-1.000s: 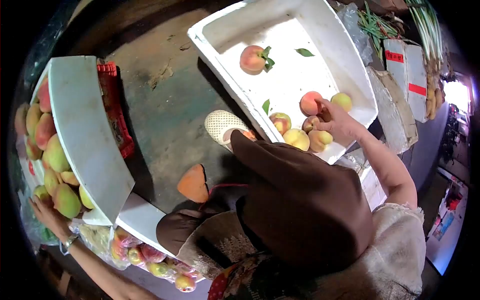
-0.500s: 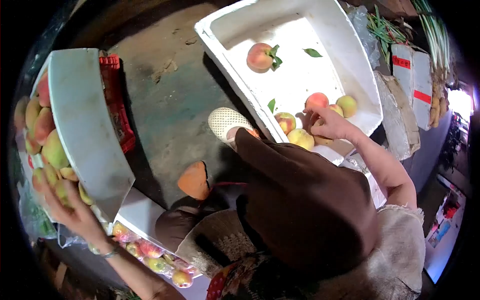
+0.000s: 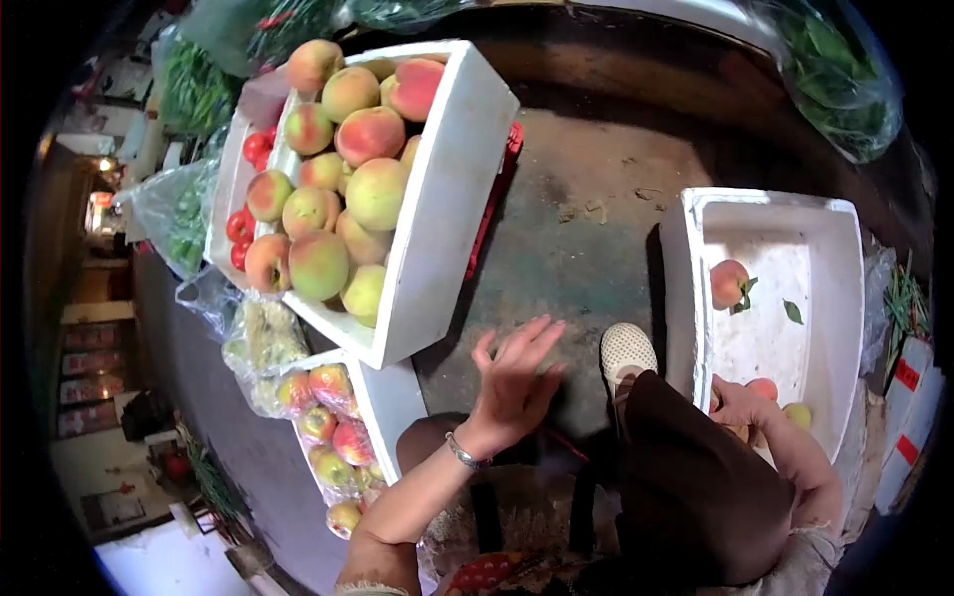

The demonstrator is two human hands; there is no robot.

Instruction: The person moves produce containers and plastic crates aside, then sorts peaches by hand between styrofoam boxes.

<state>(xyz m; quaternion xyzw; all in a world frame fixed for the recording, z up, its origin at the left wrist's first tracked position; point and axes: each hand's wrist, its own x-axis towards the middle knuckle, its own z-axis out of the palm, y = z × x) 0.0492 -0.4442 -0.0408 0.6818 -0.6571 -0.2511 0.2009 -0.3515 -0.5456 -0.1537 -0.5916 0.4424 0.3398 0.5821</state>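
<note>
My left hand (image 3: 512,382) hangs over the floor with its fingers spread and nothing in it. Just beyond it stands a white foam box (image 3: 449,214) heaped with peaches (image 3: 371,137). My right hand (image 3: 740,405) is at the near end of a second foam box (image 3: 684,288), its fingers curled around a peach (image 3: 715,399) that is mostly hidden. Close by that hand lie a reddish peach (image 3: 762,388) and a yellow-green one (image 3: 798,414). Farther up in this box rests a peach with leaves attached (image 3: 728,284), beside a loose leaf (image 3: 792,312).
Red tomatoes (image 3: 241,226) sit left of the heaped box, which stands on a red crate (image 3: 494,204). Wrapped apples (image 3: 353,442) fill a lower box near my left forearm. Bags of greens (image 3: 189,84) stand behind. My shoe (image 3: 628,350) is between the boxes.
My view has swung left. My left hand has come off the peaches in the heaped box and moved over the floor, fingers spread. My right hand stays in the other box, now around a peach.
</note>
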